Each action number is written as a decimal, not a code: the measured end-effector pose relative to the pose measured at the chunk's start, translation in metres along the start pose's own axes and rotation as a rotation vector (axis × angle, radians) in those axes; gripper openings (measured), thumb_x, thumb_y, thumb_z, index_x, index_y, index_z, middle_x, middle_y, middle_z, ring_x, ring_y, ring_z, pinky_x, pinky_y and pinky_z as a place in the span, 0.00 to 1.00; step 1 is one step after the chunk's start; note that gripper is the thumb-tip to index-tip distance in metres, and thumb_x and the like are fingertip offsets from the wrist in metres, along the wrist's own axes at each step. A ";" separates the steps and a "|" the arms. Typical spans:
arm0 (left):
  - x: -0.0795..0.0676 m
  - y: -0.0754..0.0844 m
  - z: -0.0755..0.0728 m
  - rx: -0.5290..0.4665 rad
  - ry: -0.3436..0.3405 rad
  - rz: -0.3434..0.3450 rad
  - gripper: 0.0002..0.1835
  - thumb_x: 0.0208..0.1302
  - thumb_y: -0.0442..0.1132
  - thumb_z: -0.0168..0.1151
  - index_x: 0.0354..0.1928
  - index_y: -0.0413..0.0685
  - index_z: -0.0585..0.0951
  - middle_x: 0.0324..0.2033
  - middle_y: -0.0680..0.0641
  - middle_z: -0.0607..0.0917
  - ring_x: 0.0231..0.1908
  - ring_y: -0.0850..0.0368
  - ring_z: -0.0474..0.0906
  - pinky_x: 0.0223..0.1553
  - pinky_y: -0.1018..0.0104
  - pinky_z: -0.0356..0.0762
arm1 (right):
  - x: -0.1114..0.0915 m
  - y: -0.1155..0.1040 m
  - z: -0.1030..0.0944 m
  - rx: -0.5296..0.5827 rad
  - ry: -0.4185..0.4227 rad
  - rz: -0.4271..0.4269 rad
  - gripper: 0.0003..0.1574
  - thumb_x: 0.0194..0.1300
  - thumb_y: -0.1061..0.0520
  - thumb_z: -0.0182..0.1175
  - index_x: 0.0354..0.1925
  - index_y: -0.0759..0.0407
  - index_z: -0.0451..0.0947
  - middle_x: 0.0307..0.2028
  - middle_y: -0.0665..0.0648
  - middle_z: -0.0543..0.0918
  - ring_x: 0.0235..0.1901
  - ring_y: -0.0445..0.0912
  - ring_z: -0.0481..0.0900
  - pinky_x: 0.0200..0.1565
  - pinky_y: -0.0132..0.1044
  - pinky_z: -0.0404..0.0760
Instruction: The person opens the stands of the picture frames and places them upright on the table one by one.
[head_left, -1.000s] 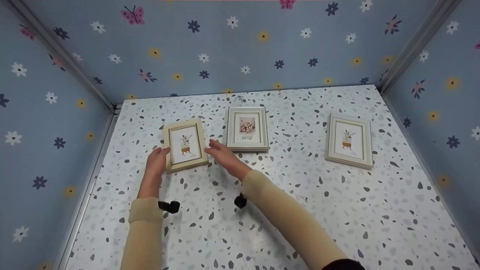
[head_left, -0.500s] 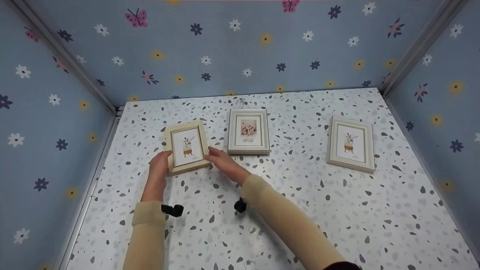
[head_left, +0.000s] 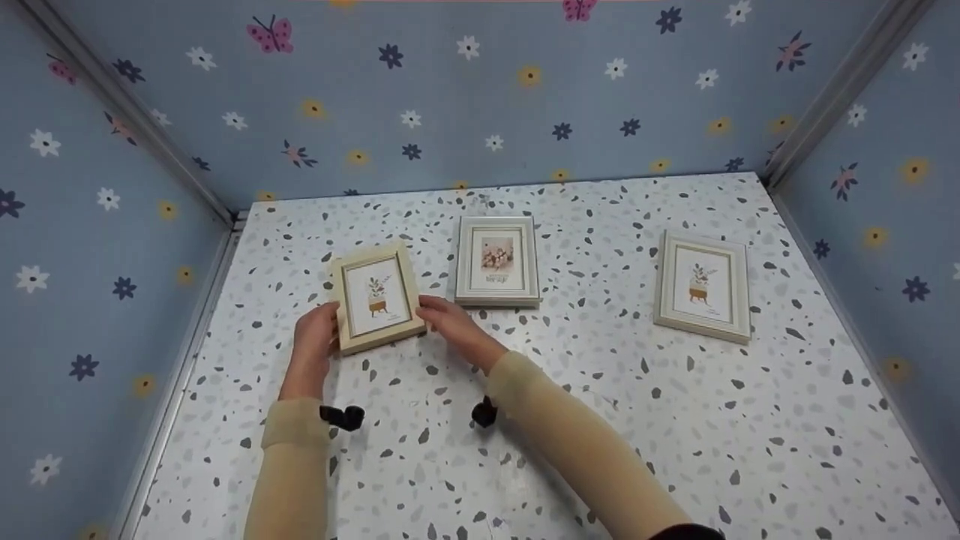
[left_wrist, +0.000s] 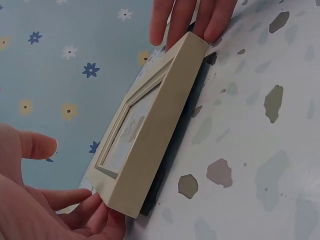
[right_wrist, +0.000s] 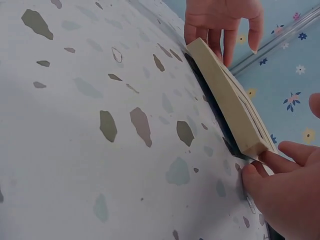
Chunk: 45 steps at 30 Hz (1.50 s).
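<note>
A cream picture frame (head_left: 415, 289) with a potted-plant print lies face up between my hands, on the left part of the speckled table. My left hand (head_left: 311, 345) touches its left side. In the left wrist view the left fingers (left_wrist: 100, 217) reach the cream frame's (left_wrist: 157, 132) near corner, thumb held apart. Against the opposite side rests my right hand (head_left: 457, 330); the right wrist view has its fingers (right_wrist: 277, 162) at the corner of the cream frame (right_wrist: 227, 95). A dark backing shows beneath the frame in both wrist views.
A silver-white frame (head_left: 463, 262) with a pink floral picture lies just right of the cream one. Farther right lies another whitish frame (head_left: 739, 292) with a plant print. Blue flowered panels (head_left: 465, 90) wall the speckled table (head_left: 585, 450) at the back and both sides.
My right hand has come in from beside the cream frame to touch its right side. The frame has shifted slightly right and toward me; the other two frames stay put.
</note>
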<state>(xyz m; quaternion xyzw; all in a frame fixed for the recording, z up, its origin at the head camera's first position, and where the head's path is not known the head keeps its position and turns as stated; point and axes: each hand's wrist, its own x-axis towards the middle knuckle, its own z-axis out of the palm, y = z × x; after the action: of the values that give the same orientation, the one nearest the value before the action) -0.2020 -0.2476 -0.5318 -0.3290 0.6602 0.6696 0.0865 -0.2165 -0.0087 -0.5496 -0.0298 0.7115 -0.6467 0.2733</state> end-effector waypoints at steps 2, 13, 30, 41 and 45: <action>0.001 -0.001 -0.002 0.015 0.002 -0.012 0.26 0.75 0.48 0.47 0.68 0.43 0.70 0.57 0.45 0.75 0.52 0.56 0.71 0.53 0.63 0.71 | 0.001 0.000 -0.001 0.056 0.008 -0.007 0.33 0.75 0.47 0.53 0.72 0.57 0.65 0.68 0.56 0.70 0.64 0.52 0.70 0.65 0.43 0.67; 0.012 0.002 -0.013 0.220 -0.096 -0.071 0.27 0.74 0.45 0.51 0.70 0.38 0.67 0.54 0.42 0.76 0.46 0.56 0.74 0.47 0.64 0.76 | 0.005 0.006 -0.012 0.335 -0.018 -0.008 0.32 0.81 0.45 0.40 0.67 0.68 0.67 0.64 0.62 0.75 0.63 0.52 0.73 0.63 0.40 0.71; 0.010 -0.004 -0.020 0.209 -0.102 -0.012 0.31 0.69 0.36 0.62 0.72 0.45 0.66 0.60 0.41 0.75 0.48 0.55 0.77 0.47 0.64 0.77 | 0.003 0.003 -0.009 0.278 0.044 0.047 0.24 0.76 0.59 0.53 0.64 0.72 0.69 0.53 0.64 0.82 0.51 0.51 0.82 0.56 0.42 0.78; 0.004 -0.004 -0.023 0.172 -0.143 0.117 0.33 0.69 0.35 0.63 0.74 0.45 0.63 0.64 0.39 0.72 0.52 0.54 0.78 0.54 0.59 0.77 | 0.000 -0.004 -0.014 0.391 0.007 0.078 0.24 0.78 0.56 0.50 0.64 0.68 0.71 0.52 0.61 0.81 0.48 0.50 0.81 0.58 0.48 0.76; 0.000 -0.001 -0.022 0.193 -0.128 0.157 0.34 0.69 0.34 0.63 0.74 0.45 0.63 0.65 0.40 0.71 0.57 0.52 0.73 0.58 0.59 0.74 | -0.003 -0.008 -0.016 0.403 -0.004 0.090 0.26 0.79 0.50 0.47 0.63 0.65 0.73 0.52 0.61 0.79 0.51 0.53 0.79 0.58 0.50 0.75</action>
<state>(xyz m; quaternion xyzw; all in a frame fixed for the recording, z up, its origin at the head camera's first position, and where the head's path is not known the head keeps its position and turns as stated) -0.1942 -0.2685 -0.5312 -0.2230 0.7383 0.6275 0.1070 -0.2228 0.0055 -0.5409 0.0560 0.5678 -0.7630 0.3039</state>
